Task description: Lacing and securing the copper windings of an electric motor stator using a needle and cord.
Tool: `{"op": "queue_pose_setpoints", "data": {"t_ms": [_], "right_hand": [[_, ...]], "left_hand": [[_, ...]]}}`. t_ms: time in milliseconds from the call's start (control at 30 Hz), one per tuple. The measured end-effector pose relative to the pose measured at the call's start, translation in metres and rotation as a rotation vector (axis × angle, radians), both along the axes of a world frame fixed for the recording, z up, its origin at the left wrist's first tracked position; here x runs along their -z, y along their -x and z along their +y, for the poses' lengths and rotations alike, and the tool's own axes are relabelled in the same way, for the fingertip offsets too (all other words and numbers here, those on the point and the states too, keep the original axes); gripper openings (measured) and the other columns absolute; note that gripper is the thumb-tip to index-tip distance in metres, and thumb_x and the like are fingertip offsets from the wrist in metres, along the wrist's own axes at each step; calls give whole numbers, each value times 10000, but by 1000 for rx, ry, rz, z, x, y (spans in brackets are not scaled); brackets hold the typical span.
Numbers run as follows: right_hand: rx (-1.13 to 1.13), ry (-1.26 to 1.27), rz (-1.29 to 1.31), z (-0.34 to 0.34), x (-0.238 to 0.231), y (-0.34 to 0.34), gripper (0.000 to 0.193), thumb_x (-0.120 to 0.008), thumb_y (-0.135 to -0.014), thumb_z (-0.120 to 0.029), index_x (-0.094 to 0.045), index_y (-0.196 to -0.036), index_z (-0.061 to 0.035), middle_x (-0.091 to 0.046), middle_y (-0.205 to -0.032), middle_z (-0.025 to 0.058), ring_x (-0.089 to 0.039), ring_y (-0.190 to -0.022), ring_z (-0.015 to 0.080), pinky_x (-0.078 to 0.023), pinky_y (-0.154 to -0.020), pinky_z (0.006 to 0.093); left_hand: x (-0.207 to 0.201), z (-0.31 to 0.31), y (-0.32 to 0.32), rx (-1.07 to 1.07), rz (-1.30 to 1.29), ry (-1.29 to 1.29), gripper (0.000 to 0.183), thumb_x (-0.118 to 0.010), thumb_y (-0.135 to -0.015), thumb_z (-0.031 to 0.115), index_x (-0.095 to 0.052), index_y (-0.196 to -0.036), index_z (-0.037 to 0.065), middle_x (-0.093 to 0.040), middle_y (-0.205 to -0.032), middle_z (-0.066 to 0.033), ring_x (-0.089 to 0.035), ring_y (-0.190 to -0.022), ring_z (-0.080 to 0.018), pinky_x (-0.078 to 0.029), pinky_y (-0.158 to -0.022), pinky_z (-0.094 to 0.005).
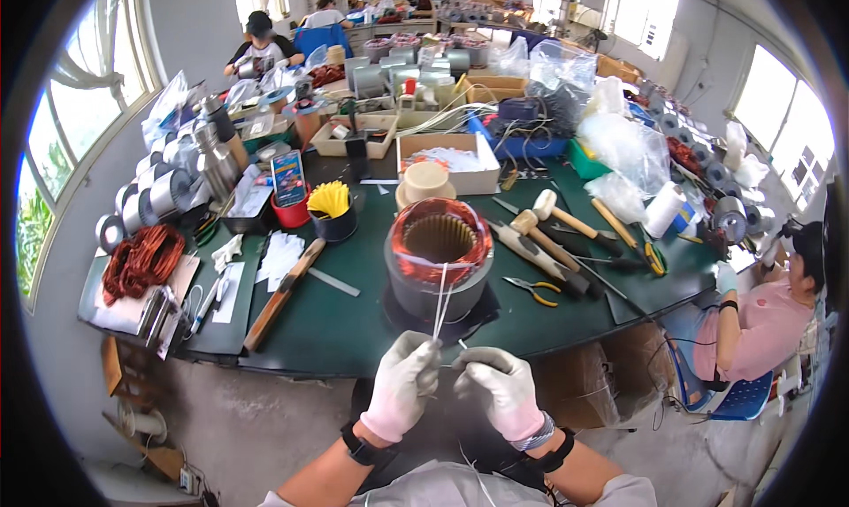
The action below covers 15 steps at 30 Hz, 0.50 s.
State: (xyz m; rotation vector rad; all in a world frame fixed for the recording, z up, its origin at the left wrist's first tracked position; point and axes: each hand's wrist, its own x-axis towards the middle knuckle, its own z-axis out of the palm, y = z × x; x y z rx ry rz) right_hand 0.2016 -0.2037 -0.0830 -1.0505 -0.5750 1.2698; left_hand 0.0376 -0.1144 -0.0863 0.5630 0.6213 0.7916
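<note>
A motor stator (420, 288) with a grey cylindrical shell and red-brown copper windings stands upright on the green bench in front of me. From its front rim a white cord (440, 299) runs down toward me in two strands. My left hand (398, 387), in a white glove, pinches these strands just beyond the bench edge. My gloved right hand (501, 390) is closed beside it, slightly apart, with a short white end poking from its fingertips. That end looks like the same cord, though the fingers hide how it runs.
Mallets (523, 222) and yellow-handled pliers (533, 291) lie right of the stator. On the left are a wooden stick (285, 293), a cup of yellow strips (333, 224) and copper coils (146, 261). A person in pink (752, 321) sits at right; others work farther back.
</note>
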Motion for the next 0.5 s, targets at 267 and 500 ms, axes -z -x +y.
{"op": "queue_pose_setpoints", "data": {"t_ms": [267, 500], "right_hand": [[67, -32, -320, 27, 13, 12, 194, -623, -1034, 0, -656, -1222, 37, -758, -992, 89, -724, -794, 124, -594, -703, 259], [80, -90, -814, 33, 13, 21, 170, -665, -1001, 1, -636, -1169, 0, -738, -927, 114, -722, -755, 179, -570, -697, 318]], "left_hand": [[-2, 6, 8, 132, 149, 31, 216, -617, -1096, 124, -640, -1263, -10, -643, -858, -38, -502, -572, -56, -360, -502, -185], [3, 8, 6, 49, 317, -235, 170, -676, -1054, 116, -720, -1154, -15, -705, -851, -34, -528, -596, -23, -367, -511, -187]]}}
